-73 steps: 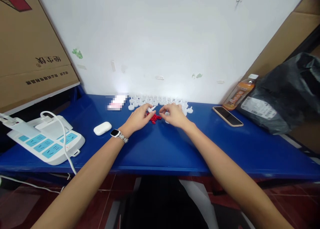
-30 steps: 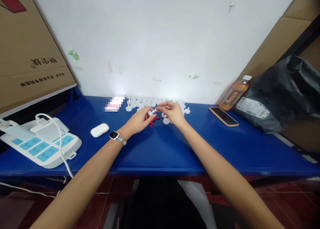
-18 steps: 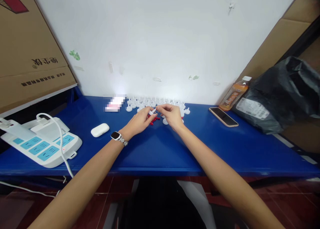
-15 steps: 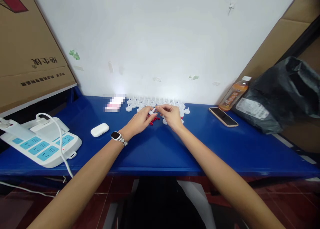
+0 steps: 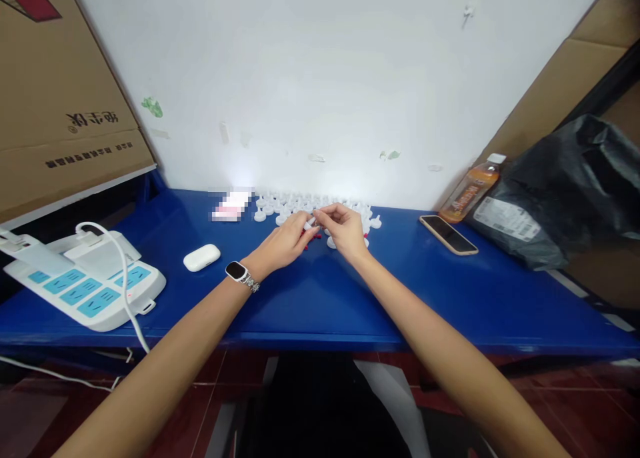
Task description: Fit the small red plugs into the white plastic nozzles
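Observation:
My left hand (image 5: 287, 239), with a watch at the wrist, is closed on a white plastic nozzle cap (image 5: 309, 225) between thumb and fingers. My right hand (image 5: 346, 233) pinches at the tip of that cap; whatever lies between its fingertips is too small and hidden to make out. Small red pieces (image 5: 313, 237) lie on the table under and between the hands, partly covered. Behind my hands, several more white nozzle caps (image 5: 269, 209) stand in a cluster by the wall, and a few show beside my right hand.
On the blue table (image 5: 320, 298), a white earphone case (image 5: 201, 257) and a power strip (image 5: 100, 301) with a cable lie to the left. A phone (image 5: 449, 235), an orange drink bottle (image 5: 470, 191) and a black plastic bag (image 5: 550, 191) sit at the right. Cardboard boxes (image 5: 65, 98) flank the table.
The view has shifted slightly. My hands stay together around the white nozzle cap, and the left hand now covers more of the red pieces.

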Tool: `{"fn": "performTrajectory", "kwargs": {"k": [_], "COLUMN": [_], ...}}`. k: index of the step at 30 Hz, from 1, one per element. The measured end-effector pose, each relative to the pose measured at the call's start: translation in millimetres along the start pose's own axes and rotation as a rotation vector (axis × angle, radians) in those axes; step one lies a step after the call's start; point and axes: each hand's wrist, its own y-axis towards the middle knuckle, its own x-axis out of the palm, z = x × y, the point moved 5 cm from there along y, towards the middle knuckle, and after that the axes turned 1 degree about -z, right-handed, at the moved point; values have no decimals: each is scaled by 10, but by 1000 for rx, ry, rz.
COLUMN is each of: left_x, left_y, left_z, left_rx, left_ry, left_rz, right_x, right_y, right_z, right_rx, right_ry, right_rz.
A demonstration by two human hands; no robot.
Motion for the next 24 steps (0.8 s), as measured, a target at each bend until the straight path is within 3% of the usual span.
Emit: {"fn": "performTrajectory", "kwargs": {"k": [7, 18, 24], "left_x": [31, 51, 91], "left_y": [12, 6, 45], "left_z": [40, 82, 144], "left_rx": [0, 24, 28], "left_ry": [11, -45, -77], "left_rz": [19, 29, 16], "right_x": [23, -47, -98], "right_y": [-78, -114, -90], "right_z": [-16, -139, -128], "right_rx": [-75, -69, -71], "right_ry": [-78, -128, 27], "right_rz": [114, 33, 68]}}
